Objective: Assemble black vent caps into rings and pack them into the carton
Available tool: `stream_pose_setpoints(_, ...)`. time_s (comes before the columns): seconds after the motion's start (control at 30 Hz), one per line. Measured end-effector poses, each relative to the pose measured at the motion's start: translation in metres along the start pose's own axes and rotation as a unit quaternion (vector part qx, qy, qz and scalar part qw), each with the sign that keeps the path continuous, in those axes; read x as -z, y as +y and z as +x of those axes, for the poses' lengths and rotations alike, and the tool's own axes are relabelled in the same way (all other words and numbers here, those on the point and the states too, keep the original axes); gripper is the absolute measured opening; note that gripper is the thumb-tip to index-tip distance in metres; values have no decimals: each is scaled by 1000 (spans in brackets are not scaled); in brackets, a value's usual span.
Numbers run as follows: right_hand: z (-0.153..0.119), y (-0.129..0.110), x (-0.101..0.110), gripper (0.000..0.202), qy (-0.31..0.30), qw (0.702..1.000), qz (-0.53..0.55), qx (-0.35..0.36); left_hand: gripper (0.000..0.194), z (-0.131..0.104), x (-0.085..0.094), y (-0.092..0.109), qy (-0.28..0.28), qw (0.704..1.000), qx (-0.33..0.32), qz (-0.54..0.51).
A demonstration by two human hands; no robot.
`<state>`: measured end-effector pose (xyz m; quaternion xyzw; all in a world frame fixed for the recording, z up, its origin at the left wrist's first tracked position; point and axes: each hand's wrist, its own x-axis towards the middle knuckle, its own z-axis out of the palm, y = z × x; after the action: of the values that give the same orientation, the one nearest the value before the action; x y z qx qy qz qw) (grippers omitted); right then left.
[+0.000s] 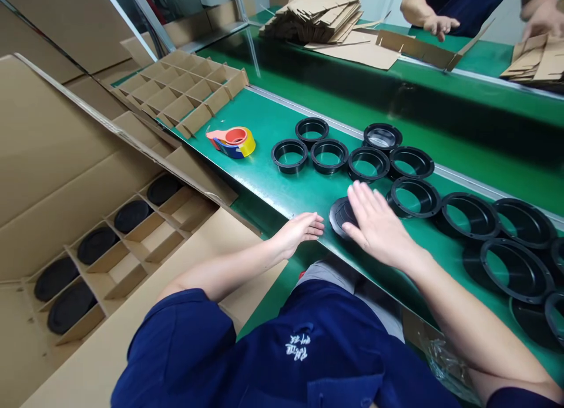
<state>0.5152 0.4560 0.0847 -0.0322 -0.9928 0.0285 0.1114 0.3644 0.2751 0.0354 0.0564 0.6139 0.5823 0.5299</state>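
Observation:
My right hand lies flat, fingers stretched out, over a round black lidded part near the front edge of the green table. The hand covers much of that part, and I cannot tell how hard it presses. To its left, just off the table edge, my left hand hovers with straight fingers and nothing in it. Beyond my hands stand several open black rings on the table, spreading off to the right. One ring at the back has something clear or pale inside.
A tape dispenser and a cardboard divider grid are on the table at left. Below, an open carton holds several black round parts in cells. Across a green belt, another person's hand is near cardboard stacks.

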Motion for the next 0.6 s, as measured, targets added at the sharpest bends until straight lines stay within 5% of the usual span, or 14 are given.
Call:
stream_pose_setpoints(0.07,10,-4,27,76,102,994,16,-26,33,0,3,-1,18,1000,-9,-12)
stream_pose_setpoints(0.13,21,-8,30,80,159,985,19,-62,28,0,4,-1,31,999,-22,-21)
stream_pose_setpoints(0.3,34,-9,-40,69,-36,997,33,-61,18,-1,1,1,61,997,-17,-34)
stream_pose_setpoints(0.5,-18,9,-57,58,157,952,145,-218,39,1,-6,-1,-25,999,-41,-6)
stream_pose_setpoints(0.6,-50,9,-68,56,133,941,199,-240,58,4,-15,-7,-93,989,-110,30)
